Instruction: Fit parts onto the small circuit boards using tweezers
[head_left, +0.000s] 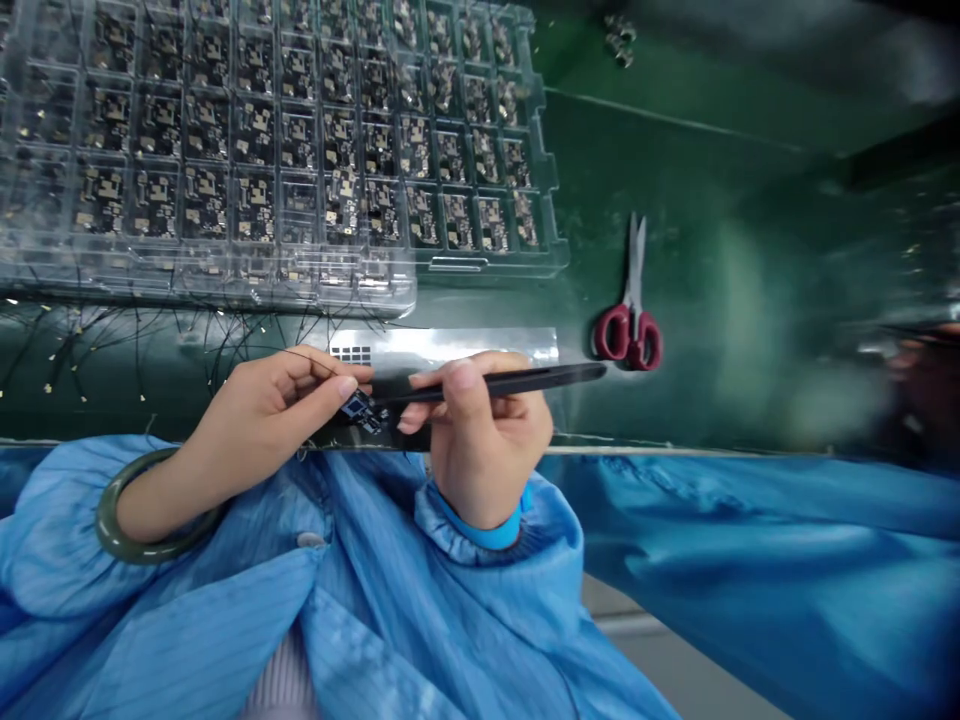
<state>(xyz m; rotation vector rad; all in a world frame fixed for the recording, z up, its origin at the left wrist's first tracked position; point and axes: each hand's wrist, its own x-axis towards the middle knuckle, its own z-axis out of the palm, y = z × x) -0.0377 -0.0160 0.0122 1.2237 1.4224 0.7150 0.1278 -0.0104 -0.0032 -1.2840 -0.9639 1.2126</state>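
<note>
Head view: the left hand [262,415] pinches a small circuit board [361,408] by its edge, low in front of the person's blue coat [360,540]. The right hand [491,425] is closed around black tweezers [547,378], tip close to the board; I can't tell if they touch. A loose pinch could drop it, and a hard poke could scratch it. Farther off, thin wires [139,362] could snag on a sleeve [60,530]. Counting out: two hands, one held board, one pair of tweezers, one shiny strip [465,345], one pair of red scissors [634,325], at least two clear trays [491,264].
</note>
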